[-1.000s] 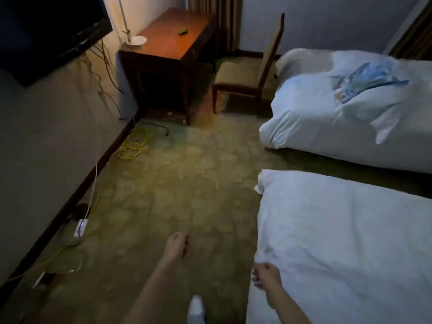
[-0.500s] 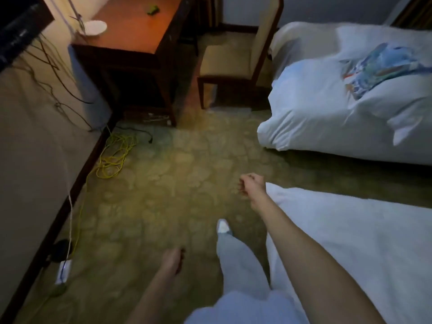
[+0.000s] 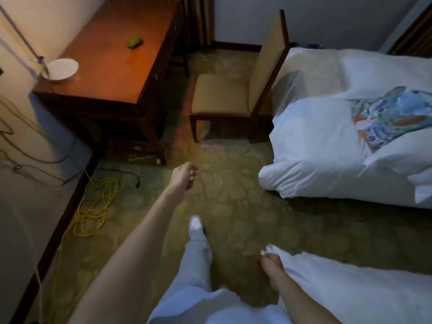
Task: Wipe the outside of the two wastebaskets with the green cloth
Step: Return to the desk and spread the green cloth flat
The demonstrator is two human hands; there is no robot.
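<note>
Cables coil yellow at near left, a trip risk; left hand and right hand loosely curled, empty; green cloth far on desk.

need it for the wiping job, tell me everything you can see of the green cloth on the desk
The green cloth is a small, bright green, crumpled wad, soft and fabric-like as far as can be told at this size. It lies bunched up, not spread, on the glossy reddish-brown wooden desk, toward its far end, well apart from the white lamp base at the near left corner. Only the desktop touches it; neither hand is near it, and its folds and weave are too small to make out.
</note>
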